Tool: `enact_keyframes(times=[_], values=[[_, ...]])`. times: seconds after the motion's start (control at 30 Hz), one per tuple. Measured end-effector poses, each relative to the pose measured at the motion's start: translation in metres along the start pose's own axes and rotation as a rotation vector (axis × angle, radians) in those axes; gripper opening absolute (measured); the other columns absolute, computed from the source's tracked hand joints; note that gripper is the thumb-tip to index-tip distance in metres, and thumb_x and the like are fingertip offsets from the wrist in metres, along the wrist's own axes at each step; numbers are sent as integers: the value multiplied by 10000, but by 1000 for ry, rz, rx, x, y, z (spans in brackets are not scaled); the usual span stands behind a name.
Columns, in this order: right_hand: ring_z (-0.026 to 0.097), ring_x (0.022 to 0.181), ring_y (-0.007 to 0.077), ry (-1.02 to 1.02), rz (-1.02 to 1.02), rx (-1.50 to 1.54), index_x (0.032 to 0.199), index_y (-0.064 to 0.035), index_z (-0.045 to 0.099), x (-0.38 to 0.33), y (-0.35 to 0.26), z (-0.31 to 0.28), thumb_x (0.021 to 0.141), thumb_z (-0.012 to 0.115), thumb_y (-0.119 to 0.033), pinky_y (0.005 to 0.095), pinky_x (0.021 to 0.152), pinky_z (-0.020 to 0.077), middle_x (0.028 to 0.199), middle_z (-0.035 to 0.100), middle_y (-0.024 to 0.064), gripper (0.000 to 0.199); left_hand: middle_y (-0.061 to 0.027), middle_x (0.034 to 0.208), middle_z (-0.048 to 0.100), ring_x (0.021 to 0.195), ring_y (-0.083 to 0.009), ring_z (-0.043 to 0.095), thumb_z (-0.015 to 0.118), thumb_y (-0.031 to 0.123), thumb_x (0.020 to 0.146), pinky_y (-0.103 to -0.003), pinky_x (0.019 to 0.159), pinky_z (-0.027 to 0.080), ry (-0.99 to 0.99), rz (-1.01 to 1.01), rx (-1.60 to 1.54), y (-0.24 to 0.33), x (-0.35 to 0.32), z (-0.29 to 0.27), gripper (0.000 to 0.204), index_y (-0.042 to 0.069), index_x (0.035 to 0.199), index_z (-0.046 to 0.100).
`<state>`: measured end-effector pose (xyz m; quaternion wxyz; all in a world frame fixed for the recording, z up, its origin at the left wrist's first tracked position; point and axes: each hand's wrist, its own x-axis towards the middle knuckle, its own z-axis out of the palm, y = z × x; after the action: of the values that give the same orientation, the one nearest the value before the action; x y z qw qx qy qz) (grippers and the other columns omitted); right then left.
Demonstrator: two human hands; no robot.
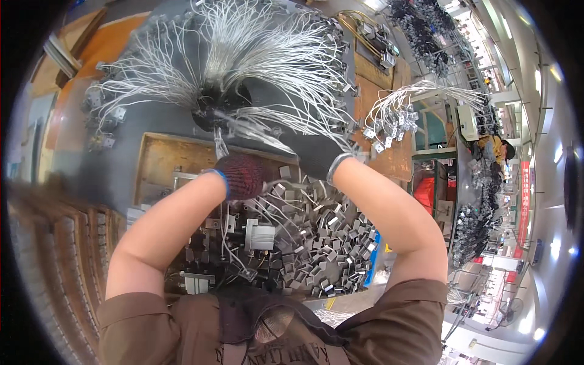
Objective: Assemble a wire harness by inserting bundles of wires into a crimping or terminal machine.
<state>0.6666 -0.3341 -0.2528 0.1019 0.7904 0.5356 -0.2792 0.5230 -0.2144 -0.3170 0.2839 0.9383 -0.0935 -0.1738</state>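
My left hand [242, 176], in a dark red and black knit glove, is curled over the near edge of the work area. White wires [277, 210] trail close beside and below it, but what its fingers hold is hidden. To its right, my right hand [311, 156] wears a dark grey glove and is smeared by motion. It reaches to the near ends of a large fan of white wires [274, 61], gathered around a black round holder [210, 112]. Small metal housings [334, 243] lie heaped below the right hand.
A machine with a silver block [260, 236] stands below my left hand. A wooden tray edge [176, 141] borders the dark table. Another wire bundle with metal ends [392, 121] lies on a board at right. Racks and a person [494, 148] are farther right.
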Motion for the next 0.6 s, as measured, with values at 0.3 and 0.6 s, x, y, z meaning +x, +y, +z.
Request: enact_keyframes(times=[0.3,0.6], values=[[565,1032,340,-15,-19,-76,1346,-164,364,-4,9,-29,753,531,-52,411,865,451,1147,566,193,627,-154,950,648,858,-325,625,482,220,819,-442,810,484,645,-16,150,18,26,19,280,132,1036,635],[616,846,339,286,-56,-63,1360,-253,336,8,34,46,833,463,-43,427,720,490,976,614,163,581,-125,1006,638,931,-305,618,463,159,764,-412,793,495,-152,29,209,4,-18,-26,314,152,1027,634]])
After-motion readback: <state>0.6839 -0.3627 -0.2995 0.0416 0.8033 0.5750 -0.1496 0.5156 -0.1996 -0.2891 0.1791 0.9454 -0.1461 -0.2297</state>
